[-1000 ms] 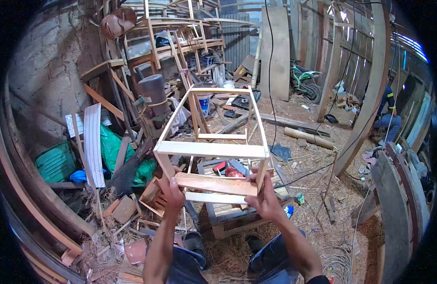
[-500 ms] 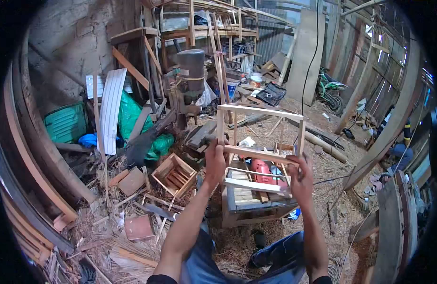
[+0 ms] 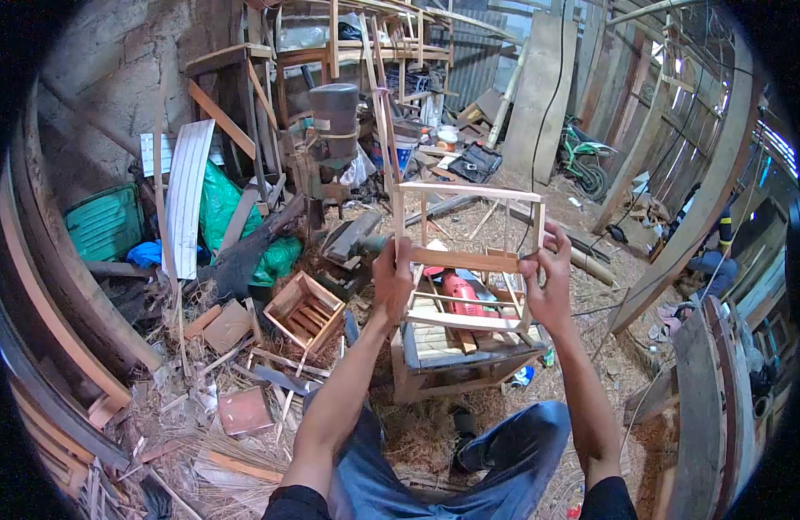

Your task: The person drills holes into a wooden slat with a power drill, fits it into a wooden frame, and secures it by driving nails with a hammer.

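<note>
A light wooden frame (image 3: pixel 473 191), box-shaped with thin posts and rails, stands over a low wooden bench (image 3: pixel 469 357) in front of my knees. A flat wooden slat (image 3: pixel 465 258) spans it between my two hands. My left hand (image 3: pixel 391 282) is closed around the left post at the slat's left end. My right hand (image 3: pixel 549 277) is closed at the right post, its thumb by the slat's right end and its fingers bent around the post. Behind the lower rails, on the bench, lies a red power tool (image 3: pixel 462 295).
A small open wooden box (image 3: pixel 328 333) sits on the littered floor to the left. Wood scraps and shavings surround the bench. Upright boards (image 3: pixel 708 390) stand at the right. Farther back are a black tool case (image 3: pixel 475 162), a green motorbike (image 3: pixel 588 165) and a crouching person (image 3: pixel 716 269).
My right hand has risen along the right post, its fingers now higher up. The slat's right end has come up, so it lies more level. The whole view has shifted slightly.
</note>
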### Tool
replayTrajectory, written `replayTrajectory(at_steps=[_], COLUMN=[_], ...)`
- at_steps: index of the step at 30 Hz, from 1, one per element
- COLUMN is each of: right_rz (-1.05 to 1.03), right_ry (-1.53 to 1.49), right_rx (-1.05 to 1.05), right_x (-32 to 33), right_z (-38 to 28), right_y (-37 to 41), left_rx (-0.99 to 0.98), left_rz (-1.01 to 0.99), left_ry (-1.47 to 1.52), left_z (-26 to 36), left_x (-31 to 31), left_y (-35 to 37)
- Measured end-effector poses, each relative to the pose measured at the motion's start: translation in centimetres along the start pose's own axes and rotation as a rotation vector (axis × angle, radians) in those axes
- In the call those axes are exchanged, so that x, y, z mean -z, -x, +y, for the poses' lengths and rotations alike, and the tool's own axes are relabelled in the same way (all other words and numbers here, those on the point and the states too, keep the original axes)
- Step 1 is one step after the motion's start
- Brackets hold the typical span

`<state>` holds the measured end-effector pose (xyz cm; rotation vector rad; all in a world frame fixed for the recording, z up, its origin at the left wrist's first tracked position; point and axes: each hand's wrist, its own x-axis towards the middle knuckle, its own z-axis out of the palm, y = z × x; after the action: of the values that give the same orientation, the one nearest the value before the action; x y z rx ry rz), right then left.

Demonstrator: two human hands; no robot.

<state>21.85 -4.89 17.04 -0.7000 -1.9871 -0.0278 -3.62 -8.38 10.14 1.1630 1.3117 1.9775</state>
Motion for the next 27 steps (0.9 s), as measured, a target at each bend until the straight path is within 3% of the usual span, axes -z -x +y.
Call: replayTrajectory(at_steps=[2, 4, 5, 6, 8, 12, 14, 23, 26, 27], right_rz=[0.023, 0.147, 0.153, 0.025, -0.243, -0.373, -0.290, -0.413, -0.428, -0.454], right_ry=[0.003, 0.330, 0.327, 0.408, 0.564, 0.562, 0.625, 0.614, 0.569, 0.559], right_rx=[-0.012, 0.084, 0.087, 0.219, 0.466, 0.514, 0.520, 0.534, 0.522, 0.518], right_x=[0.0, 0.1, -0.5, -1.1, -1.9, -4.4, -4.7, -3.6, -3.5, -3.5], right_z=[-0.4, -1.9, -2.4, -2.8, -3.2, -1.3, -1.8, -1.4, -1.1, -0.8], right_y=[0.2, -0.3, -0.7, -0.9, -0.5, -0.2, -0.3, -0.6, -0.2, -0.1], left_rx=[0.047, 0.075, -0.048, -0.168, -0.168, -0.125, 0.110, 0.082, 0.046, -0.050], left_rz=[-0.014, -0.021, -0.004, 0.015, -0.019, -0.064, -0.092, -0.144, -0.188, -0.151], left_ry=[0.067, 0.138, 0.024, -0.091, -0.086, -0.043, 0.200, 0.258, 0.064, -0.067], left_z=[-0.2, -0.1, -0.5, -0.9, -1.9, -0.9, 1.9, 0.5, 1.2, 0.0], left_x=[-0.1, -0.4, -0.8, -0.9, -1.1, -1.2, -0.9, -0.6, -0.7, -0.7], left_y=[0.3, 0.0, -0.1, -0.4, -0.4, -0.1, 0.9, 0.4, 0.7, 0.2])
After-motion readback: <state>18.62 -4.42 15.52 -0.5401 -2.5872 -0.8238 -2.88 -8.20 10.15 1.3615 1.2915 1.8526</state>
